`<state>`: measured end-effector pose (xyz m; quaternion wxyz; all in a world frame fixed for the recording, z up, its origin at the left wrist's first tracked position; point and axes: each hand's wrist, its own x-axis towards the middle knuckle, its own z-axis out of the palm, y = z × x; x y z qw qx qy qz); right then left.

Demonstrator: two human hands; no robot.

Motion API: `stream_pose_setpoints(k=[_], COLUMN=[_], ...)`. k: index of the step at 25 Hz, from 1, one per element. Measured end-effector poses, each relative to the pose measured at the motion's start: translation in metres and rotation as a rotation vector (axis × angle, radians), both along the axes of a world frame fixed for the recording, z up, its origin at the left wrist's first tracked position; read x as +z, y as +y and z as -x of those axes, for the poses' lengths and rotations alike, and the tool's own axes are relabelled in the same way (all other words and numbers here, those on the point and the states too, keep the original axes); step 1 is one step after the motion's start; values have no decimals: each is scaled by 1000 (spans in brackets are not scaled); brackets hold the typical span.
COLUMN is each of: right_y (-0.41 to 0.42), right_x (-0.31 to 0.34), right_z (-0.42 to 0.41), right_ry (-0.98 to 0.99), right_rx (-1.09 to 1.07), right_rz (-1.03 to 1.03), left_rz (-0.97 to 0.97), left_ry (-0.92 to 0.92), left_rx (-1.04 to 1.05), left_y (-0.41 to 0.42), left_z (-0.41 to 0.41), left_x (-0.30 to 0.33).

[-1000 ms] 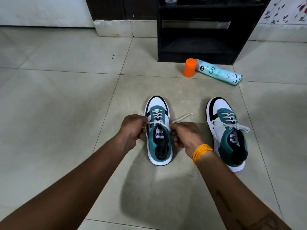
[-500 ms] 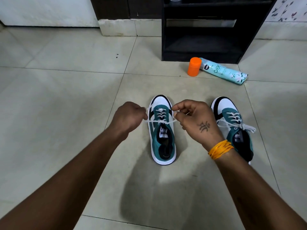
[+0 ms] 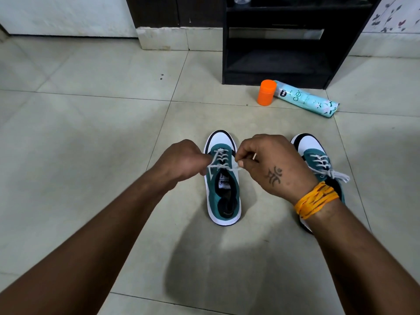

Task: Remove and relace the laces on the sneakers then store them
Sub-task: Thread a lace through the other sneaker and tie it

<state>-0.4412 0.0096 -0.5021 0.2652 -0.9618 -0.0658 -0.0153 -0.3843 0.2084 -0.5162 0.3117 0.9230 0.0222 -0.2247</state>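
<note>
While both hands, left hand [image 3: 181, 159] and right hand [image 3: 268, 162], pinch the white lace [image 3: 221, 165] ends over the left sneaker [image 3: 223, 196] between them, uneven pulling could loosen the half-formed knot.

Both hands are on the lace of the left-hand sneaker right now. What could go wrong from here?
1. The left hand and right hand each pinch an end of the white lace over the sneaker; a slipped pinch could loosen the crossing.
2. An uneven pull might drag the sneaker across the tiled floor.
3. The right forearm passes over the second sneaker, whose tied bow it could snag.
</note>
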Motion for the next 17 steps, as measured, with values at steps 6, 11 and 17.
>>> stream_pose_setpoints(k=[6,11,17], right_y=[15,17,18], right_x=[9,-5,-31], right_z=[-4,-16,-23], right_ry=[170,197,301], right_rx=[182,114,-36], right_rz=[16,-316,-721], left_rz=[626,679,656], left_ry=[473,547,427], left_rx=[246,214,80], left_y=[-12,-15,-7], left_z=[5,6,1], left_x=[-14,-19,-15])
